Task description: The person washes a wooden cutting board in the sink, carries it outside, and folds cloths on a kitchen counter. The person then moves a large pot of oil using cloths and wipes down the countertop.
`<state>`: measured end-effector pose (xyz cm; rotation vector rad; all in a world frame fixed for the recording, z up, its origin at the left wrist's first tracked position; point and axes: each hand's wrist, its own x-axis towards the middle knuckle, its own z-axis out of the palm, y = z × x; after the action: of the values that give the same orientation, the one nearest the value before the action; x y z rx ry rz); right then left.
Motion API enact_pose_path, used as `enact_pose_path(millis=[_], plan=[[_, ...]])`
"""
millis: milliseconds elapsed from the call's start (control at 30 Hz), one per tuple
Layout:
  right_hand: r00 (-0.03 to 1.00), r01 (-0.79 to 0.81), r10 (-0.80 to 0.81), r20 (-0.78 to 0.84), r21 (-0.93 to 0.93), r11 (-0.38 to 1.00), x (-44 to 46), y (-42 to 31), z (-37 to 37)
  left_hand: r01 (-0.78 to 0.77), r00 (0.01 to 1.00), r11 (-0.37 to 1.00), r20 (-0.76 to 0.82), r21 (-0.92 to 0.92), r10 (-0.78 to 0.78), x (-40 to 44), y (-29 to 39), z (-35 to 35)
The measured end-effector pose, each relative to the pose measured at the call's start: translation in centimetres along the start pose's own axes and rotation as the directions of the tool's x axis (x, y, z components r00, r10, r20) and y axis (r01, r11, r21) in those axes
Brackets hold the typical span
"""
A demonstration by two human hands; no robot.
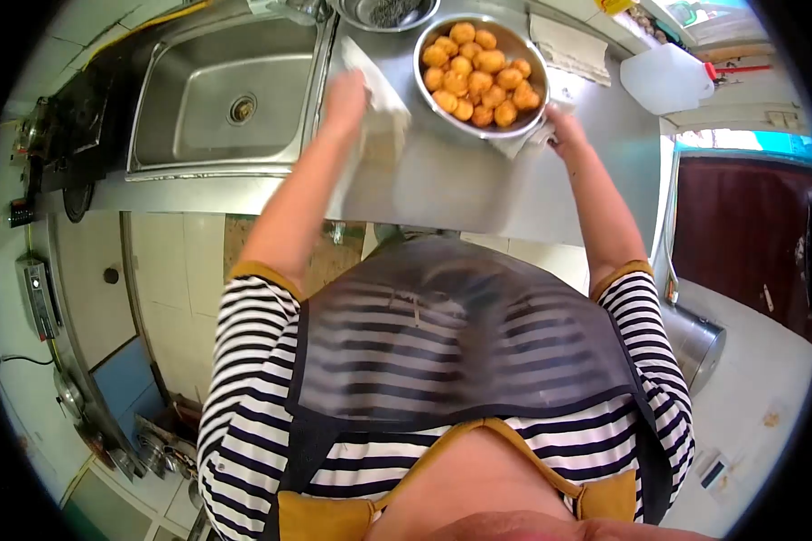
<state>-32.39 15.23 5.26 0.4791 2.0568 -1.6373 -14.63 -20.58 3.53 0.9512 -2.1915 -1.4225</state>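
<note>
A round steel bowl (424, 91) full of golden-brown fried balls (480, 83) rests on the steel counter (451, 180). My right hand (563, 129) is at the bowl's lower right side, closed on a pale cloth (523, 140) that lies against the rim. To the left of the bowl, my left hand (345, 97) is blurred by motion beside another white cloth (383, 90). Its fingers cannot be made out, and the cloth hangs at its right side, apart from the bowl.
A steel sink (216, 108) is set in the counter at the left. Behind stand a metal bowl with a dark scrubber (392, 13) and a folded cloth (568, 47). A white plastic jug (666, 79) is at the right, and a steel cylinder (695, 343) stands below.
</note>
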Motion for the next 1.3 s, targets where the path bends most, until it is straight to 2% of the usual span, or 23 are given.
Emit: enact_pose_path(millis=[33, 67, 133, 167, 233, 300, 367, 433, 500, 533, 600, 667, 700, 767, 867, 933, 967, 1000, 1033, 1067, 1133, 1167, 1300], plan=[[0.996, 0.008, 0.001, -0.095, 0.103, 0.995, 1.8, 0.9, -1.9, -0.069, 0.997, 0.997, -0.014, 0.032, 0.070, 3.5, 0.9, -3.3], [0.970, 0.239, -0.221, -0.105, 0.218, 0.946, 2.9, 2.1, -3.0, -0.091, 0.995, 0.996, -0.035, 0.000, 0.091, 2.4, 4.7, -5.6], [0.935, 0.283, -0.264, -0.238, 0.051, 0.958, -1.7, 0.4, -3.1, -0.316, 0.946, 0.919, 0.003, 0.236, 0.325, 4.8, 5.0, -6.7], [0.893, 0.317, -0.327, -0.309, -0.082, 0.945, -5.1, -0.7, -2.5, -0.305, 0.950, 0.923, 0.014, 0.233, 0.311, 5.9, 3.2, -5.5], [0.840, 0.329, -0.391, -0.376, -0.219, 0.919, -8.0, 0.2, -3.3, -0.662, 0.745, 0.686, 0.366, 0.301, 0.558, 6.2, -0.2, -3.0], [0.749, 0.455, -0.599, -0.282, -0.437, 0.776, -8.3, 3.0, -5.5, -0.832, 0.555, 0.325, 0.663, 0.450, 0.502, 2.7, -1.9, 0.4], [0.815, 0.347, -0.516, -0.263, -0.491, 0.799, -9.3, 6.0, -7.0, -0.798, 0.594, 0.246, 0.647, 0.551, 0.478, -2.5, -4.7, 4.2], [0.869, 0.242, -0.427, -0.251, -0.538, 0.808, -9.5, 8.7, -7.9, -0.851, 0.525, 0.335, 0.693, 0.405, 0.495, -8.1, -3.3, 5.0], [0.769, 0.474, -0.628, -0.118, -0.553, 0.685, -9.8, 10.9, -7.7, -0.932, 0.327, 0.296, 0.835, 0.209, 0.442, -13.8, -2.7, 5.5], [0.806, 0.504, -0.592, -0.002, -0.522, 0.688, -11.2, 10.1, -6.5, -0.916, 0.331, 0.364, 0.829, 0.169, 0.450, -16.6, -3.0, 5.1], [0.657, 0.600, -0.716, 0.237, -0.740, 0.306, -10.3, 12.5, -6.1, -0.883, 0.376, 0.445, 0.793, 0.149, 0.480, -20.1, -3.5, 4.2], [0.655, 0.648, -0.619, 0.433, -0.744, 0.166, -11.0, 14.2, -3.8, -0.856, 0.469, 0.433, 0.778, 0.284, 0.417, -20.4, -4.9, 1.8], [0.730, 0.629, -0.414, 0.544, -0.771, 0.096, -13.1, 13.2, -2.1, -0.831, 0.533, 0.384, 0.776, 0.404, 0.337, -20.2, -5.7, 0.3], [0.586, 0.723, -0.398, 0.706, -0.678, -0.137, -13.8, 14.2, -0.5, -0.613, 0.763, 0.562, 0.599, 0.555, 0.241, -20.0, -6.4, -4.0], [0.535, 0.840, -0.365, 0.762, -0.525, 0.135, -14.8, 13.3, -0.4, -0.413, 0.911, 0.428, 0.368, 0.804, 0.187, -20.9, -9.0, -8.7], [0.605, 0.769, -0.325, 0.727, -0.428, 0.475, -14.0, 12.1, -1.0, -0.231, 0.961, 0.743, 0.267, 0.628, 0.073, -20.5, -9.6, -9.6], [0.600, 0.779, -0.349, 0.720, -0.424, 0.463, -13.7, 11.4, -1.4, -0.247, 0.960, 0.741, 0.261, 0.624, 0.099, -19.9, -9.0, -8.8], [0.666, 0.628, -0.319, 0.674, -0.277, 0.727, -13.8, 10.6, -1.9, -0.031, 0.969, 0.965, 0.244, 0.261, -0.035, -19.9, -5.5, -7.6], [0.717, 0.409, -0.260, 0.647, -0.088, 0.908, -14.0, 9.9, -2.3, 0.212, 0.943, 0.966, 0.289, -0.149, -0.163, -20.0, -3.0, -6.3], [0.709, 0.422, -0.276, 0.649, -0.076, 0.904, -14.2, 8.9, -3.0, 0.374, 0.912, 0.861, 0.303, -0.344, -0.275, -19.4, -2.0, -4.2], [0.800, -0.153, -0.083, 0.594, 0.336, 0.929, -14.9, 6.5, -4.5, 0.541, 0.831, 0.592, 0.488, -0.597, -0.267, -18.9, 3.5, -0.4], [0.858, -0.126, -0.160, 0.488, 0.502, 0.856, -15.9, 5.3, -4.6, 0.590, 0.796, 0.523, 0.549, -0.615, -0.254, -19.0, 7.0, 1.2], [0.888, 0.121, -0.270, 0.372, 0.377, 0.918, -17.3, 1.6, -8.5, 0.693, 0.682, 0.368, 0.729, -0.620, -0.056, -19.6, 14.7, 6.5]])
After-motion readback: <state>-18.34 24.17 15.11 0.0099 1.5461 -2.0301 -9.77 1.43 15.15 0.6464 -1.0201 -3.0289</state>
